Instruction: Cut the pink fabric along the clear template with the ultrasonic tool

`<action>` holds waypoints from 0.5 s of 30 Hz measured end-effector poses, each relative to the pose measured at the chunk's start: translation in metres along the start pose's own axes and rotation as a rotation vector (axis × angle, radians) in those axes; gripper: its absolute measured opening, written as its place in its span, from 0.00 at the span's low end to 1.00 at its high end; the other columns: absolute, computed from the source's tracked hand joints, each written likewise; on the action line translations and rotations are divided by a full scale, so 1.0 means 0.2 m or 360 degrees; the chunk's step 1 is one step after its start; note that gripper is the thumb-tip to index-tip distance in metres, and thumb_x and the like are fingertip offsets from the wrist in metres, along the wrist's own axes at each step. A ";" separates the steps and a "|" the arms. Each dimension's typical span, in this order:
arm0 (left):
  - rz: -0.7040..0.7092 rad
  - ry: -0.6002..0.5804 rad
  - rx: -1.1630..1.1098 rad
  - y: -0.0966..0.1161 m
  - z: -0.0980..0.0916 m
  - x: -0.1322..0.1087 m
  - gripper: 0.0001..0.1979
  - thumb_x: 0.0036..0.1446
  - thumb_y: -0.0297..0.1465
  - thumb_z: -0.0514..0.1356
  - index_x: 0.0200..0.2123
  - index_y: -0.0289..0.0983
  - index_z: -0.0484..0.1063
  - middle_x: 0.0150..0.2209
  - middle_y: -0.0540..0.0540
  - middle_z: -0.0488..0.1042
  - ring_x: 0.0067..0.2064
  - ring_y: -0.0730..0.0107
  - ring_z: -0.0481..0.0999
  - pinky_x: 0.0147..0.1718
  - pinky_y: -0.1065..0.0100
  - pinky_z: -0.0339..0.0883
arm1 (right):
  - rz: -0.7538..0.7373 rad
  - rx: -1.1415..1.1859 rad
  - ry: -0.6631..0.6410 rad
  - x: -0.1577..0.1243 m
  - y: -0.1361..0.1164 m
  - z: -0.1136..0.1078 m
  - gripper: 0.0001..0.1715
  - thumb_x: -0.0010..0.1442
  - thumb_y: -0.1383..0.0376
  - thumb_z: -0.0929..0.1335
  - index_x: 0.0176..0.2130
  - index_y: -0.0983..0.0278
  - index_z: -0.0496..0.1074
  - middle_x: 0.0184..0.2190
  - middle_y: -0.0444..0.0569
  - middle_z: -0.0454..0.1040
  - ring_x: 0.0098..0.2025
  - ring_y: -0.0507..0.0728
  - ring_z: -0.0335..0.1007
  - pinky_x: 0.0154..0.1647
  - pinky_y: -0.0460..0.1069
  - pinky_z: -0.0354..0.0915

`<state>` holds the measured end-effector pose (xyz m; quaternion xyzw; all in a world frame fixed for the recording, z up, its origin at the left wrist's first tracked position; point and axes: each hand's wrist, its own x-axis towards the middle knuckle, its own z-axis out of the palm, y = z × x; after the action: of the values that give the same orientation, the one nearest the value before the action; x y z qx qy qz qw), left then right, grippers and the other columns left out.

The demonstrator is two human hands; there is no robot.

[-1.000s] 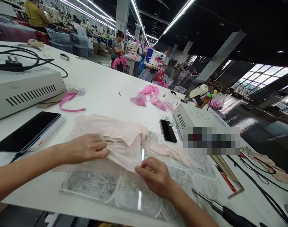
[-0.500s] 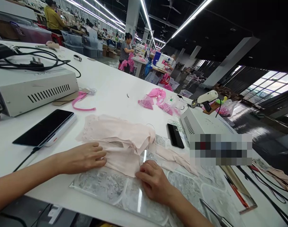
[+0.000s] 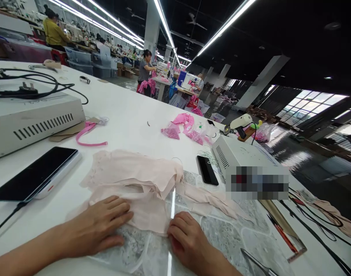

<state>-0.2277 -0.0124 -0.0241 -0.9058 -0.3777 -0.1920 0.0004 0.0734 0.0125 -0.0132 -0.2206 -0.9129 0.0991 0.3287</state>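
Observation:
Pale pink fabric (image 3: 140, 165) lies in the middle of the table, a folded upper layer over a lower panel (image 3: 146, 212). A narrow strip of it (image 3: 210, 199) trails off to the right. My left hand (image 3: 103, 222) rests flat on the lower panel's left part, fingers stretched and thumb apart. At the panel's lower right corner, my right hand (image 3: 189, 237) has its fingers curled and pinched on the fabric's edge. Beneath the fabric and my right hand is a clear sheet over a grey marbled board (image 3: 221, 237).
Left stand a grey metal box (image 3: 40, 122) with cables and a phone on a white power bank (image 3: 40, 172). To the right are another phone (image 3: 206, 170), a second metal box (image 3: 241, 153), an orange pen (image 3: 283, 234) and a pointed metal tool (image 3: 258, 262). Co-workers are farther back.
My left hand has opened from a bunched grip at the panel's left edge and now lies spread on it. My right hand keeps its pinch. The whole view has shifted slightly.

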 end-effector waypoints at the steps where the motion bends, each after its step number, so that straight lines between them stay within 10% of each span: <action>1: 0.0034 0.0003 -0.0019 -0.01 0.01 0.00 0.15 0.60 0.37 0.62 0.50 0.41 0.71 0.42 0.43 0.75 0.44 0.57 0.74 0.48 0.60 0.67 | 0.0042 0.0042 0.0036 0.02 -0.01 -0.01 0.15 0.51 0.79 0.63 0.36 0.61 0.67 0.30 0.49 0.75 0.33 0.56 0.69 0.33 0.51 0.69; 6: -0.0068 0.0136 -0.0231 -0.06 0.00 0.01 0.15 0.64 0.22 0.46 0.41 0.40 0.71 0.38 0.43 0.76 0.37 0.62 0.74 0.37 0.66 0.69 | 0.0396 0.0254 0.0219 0.14 -0.02 -0.14 0.09 0.58 0.74 0.61 0.35 0.60 0.65 0.25 0.42 0.68 0.26 0.51 0.65 0.26 0.45 0.66; 12: -0.0426 0.0079 -0.0433 -0.23 -0.27 0.24 0.15 0.69 0.36 0.47 0.45 0.41 0.72 0.41 0.48 0.79 0.39 0.64 0.77 0.38 0.72 0.70 | 0.0885 0.0414 0.0455 0.37 0.21 -0.18 0.11 0.68 0.64 0.57 0.38 0.62 0.66 0.22 0.38 0.63 0.21 0.49 0.62 0.21 0.44 0.63; 15: -0.0558 0.0115 -0.0280 -0.37 -0.31 0.39 0.14 0.68 0.38 0.50 0.44 0.41 0.73 0.39 0.53 0.80 0.36 0.66 0.78 0.34 0.76 0.68 | 0.1051 0.0411 0.0461 0.48 0.37 -0.13 0.14 0.65 0.58 0.65 0.46 0.66 0.69 0.37 0.46 0.73 0.32 0.51 0.72 0.32 0.49 0.71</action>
<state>-0.2500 0.0855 0.0497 -0.8153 -0.5112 -0.2537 -0.0986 0.0488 0.1233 0.0363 -0.4712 -0.7168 0.2818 0.4298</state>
